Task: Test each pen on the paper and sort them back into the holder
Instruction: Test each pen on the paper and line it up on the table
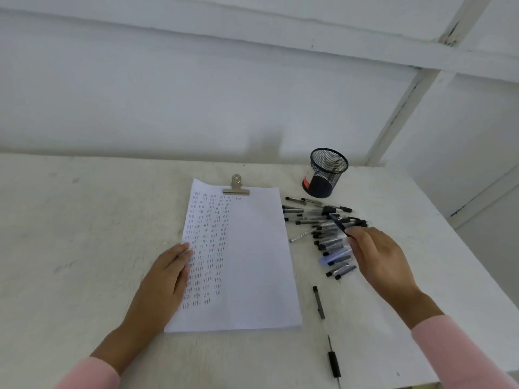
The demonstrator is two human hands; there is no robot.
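A white sheet of paper (252, 262) lies on the table under a metal clip (236, 187), its left part filled with small written marks. My left hand (165, 276) rests flat on the sheet's left edge, fingers apart. A pile of black-capped pens (323, 228) lies right of the paper. My right hand (376, 256) is over the pile, fingers pinched on one black pen (338, 224) that points up and left. The black mesh holder (327, 172) stands behind the pile and looks empty.
A loose pen (319, 302) and another pen (333, 360) lie near the table's front right. The white table (84, 220) meets a white wall at the back; its right edge runs diagonally past my right arm.
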